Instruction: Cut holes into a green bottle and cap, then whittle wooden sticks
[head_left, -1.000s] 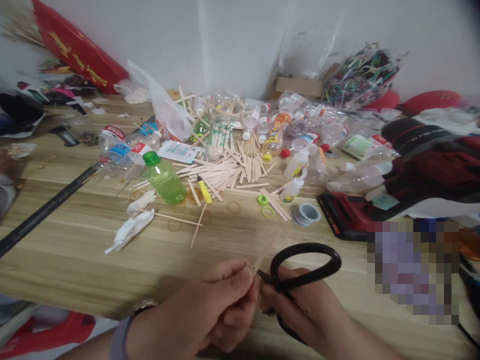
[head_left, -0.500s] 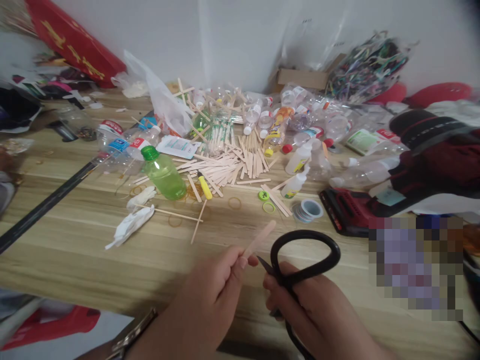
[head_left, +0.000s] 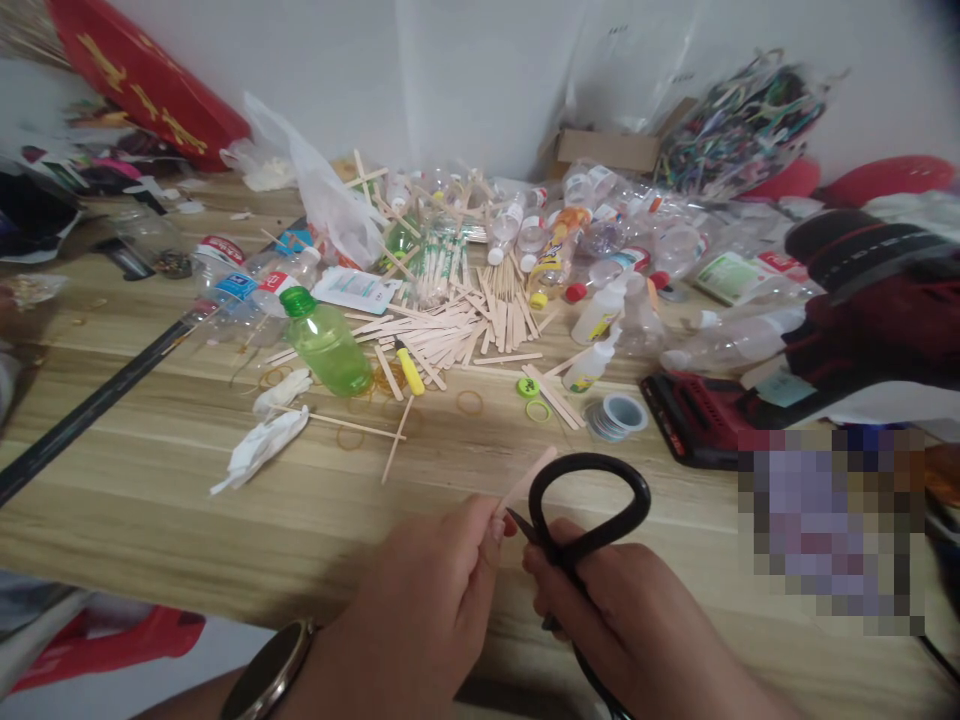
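Observation:
My left hand (head_left: 457, 570) is closed on a flat wooden craft stick (head_left: 529, 476), which points up and to the right from thumb and fingers. In my right hand (head_left: 615, 590) is a pair of black-handled scissors (head_left: 592, 550), gripped around the middle. One large loop faces up, and the pointed tip lies close beside the stick at my left fingertips. Whether the tip touches the stick I cannot tell. Past my hands, a roll of wire (head_left: 616, 416) and a few craft sticks (head_left: 553, 398) lie on the wooden table (head_left: 450, 470).
A green bottle (head_left: 326, 345), a yellow-handled tool (head_left: 409, 368) and crumpled white gloves (head_left: 262, 440) are left of centre. Behind them is a pile of craft sticks (head_left: 450, 335). Small glue bottles (head_left: 589, 368) stand right of it. A red and black power tool (head_left: 847, 340) occupies the right side.
My left hand has turned slightly and shifted a little right with the craft stick. The scissors' upper loop has swung left, closer to the stick.

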